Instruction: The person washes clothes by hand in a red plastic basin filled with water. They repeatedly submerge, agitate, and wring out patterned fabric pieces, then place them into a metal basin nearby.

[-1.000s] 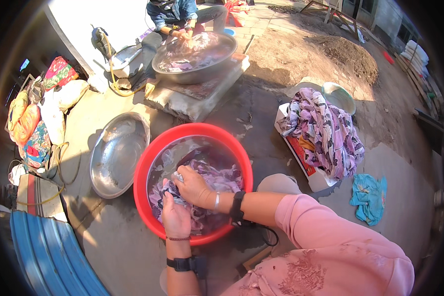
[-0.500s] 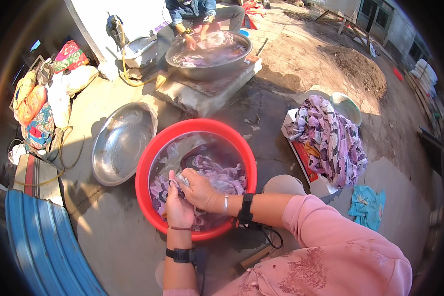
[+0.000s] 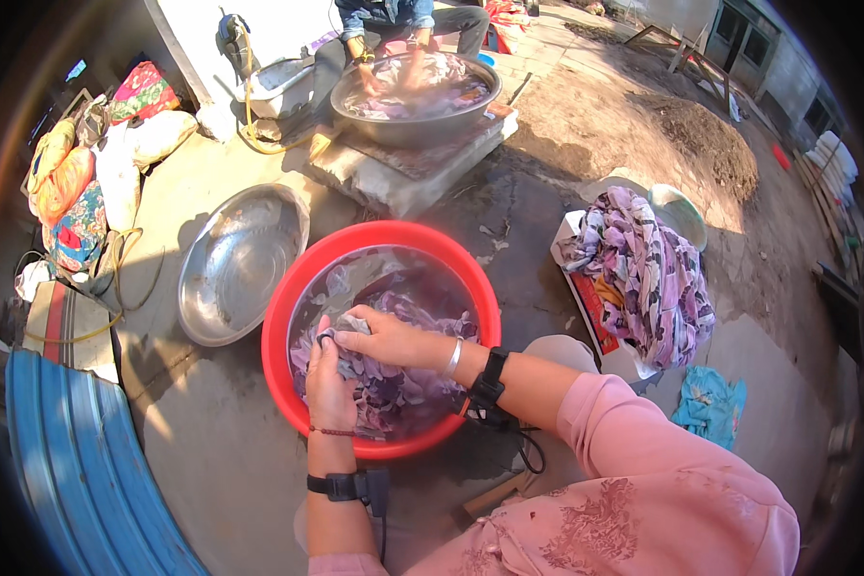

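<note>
A red plastic basin [image 3: 480, 288] holds water and wet purple-and-white patterned cloth [image 3: 394, 384]. Over its left half my left hand [image 3: 330, 389] is closed on a bunched part of that cloth, palm turned inward. My right hand [image 3: 394, 341] meets it from the right, its fingers curled round the same bunch by the left fingertips. Part of the cloth hangs down from my hands into the water, and the gripped portion is mostly hidden by my fingers.
A metal basin [image 3: 197, 288] tilts at the left. Beyond, a co-worker's hands [image 3: 415, 69] work in a large metal basin [image 3: 413, 130] on a slab. Piled patterned cloth [image 3: 643, 278] and a turquoise cloth [image 3: 710, 408] lie right; a blue corrugated sheet [image 3: 77, 451] lies left.
My hands have shifted slightly left and up with the bunched cloth, and more of it shows below them. The co-worker's hands have moved apart and the lifted cloth is lower.
</note>
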`<state>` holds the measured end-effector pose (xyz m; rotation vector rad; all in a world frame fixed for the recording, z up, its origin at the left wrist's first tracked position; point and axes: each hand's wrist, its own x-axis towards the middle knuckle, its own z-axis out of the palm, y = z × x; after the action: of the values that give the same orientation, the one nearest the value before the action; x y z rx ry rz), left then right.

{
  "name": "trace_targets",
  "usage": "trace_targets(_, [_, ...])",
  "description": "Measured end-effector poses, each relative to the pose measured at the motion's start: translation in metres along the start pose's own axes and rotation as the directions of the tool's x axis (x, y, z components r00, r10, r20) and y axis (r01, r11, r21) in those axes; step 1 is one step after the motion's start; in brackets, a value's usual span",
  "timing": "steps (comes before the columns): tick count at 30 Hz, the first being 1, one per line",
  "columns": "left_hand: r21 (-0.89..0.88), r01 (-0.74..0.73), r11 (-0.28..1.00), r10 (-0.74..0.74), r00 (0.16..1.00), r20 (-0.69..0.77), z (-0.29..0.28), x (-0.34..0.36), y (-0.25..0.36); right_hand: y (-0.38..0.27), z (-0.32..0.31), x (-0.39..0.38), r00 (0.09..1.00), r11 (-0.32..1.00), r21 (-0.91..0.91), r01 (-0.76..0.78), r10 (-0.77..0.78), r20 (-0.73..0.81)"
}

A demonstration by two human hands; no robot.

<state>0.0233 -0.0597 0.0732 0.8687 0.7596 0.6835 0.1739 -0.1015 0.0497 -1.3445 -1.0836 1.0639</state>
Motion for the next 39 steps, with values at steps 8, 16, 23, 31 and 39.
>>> trace_targets(8, [0.142,0.049,0.989,-0.061,0.995,0.079,-0.005,0.001,-0.012,-0.011,-0.017,-0.02,0.958,0.963,-0.209,0.17,-0.111,0.265])
trace_targets(16, [0.555,-0.016,0.832,-0.067,0.989,0.13,-0.02,0.002,-0.019,-0.025,-0.033,-0.032,0.96,0.97,-0.114,-0.214,0.23,0.16])
trace_targets(23, [0.608,-0.032,0.793,-0.149,0.958,0.244,-0.027,0.005,-0.02,-0.023,-0.052,-0.025,0.971,0.939,0.258,-0.23,0.202,0.128])
trace_targets(31, [0.457,-0.057,0.888,-0.024,0.985,0.17,-0.039,0.005,-0.013,-0.037,-0.053,-0.021,0.989,0.983,0.107,-0.15,0.149,0.02])
trace_targets(39, [0.099,-0.004,0.995,-0.02,0.971,0.239,-0.04,0.003,0.002,-0.023,-0.064,-0.016,0.982,0.896,0.406,-0.183,0.148,0.115])
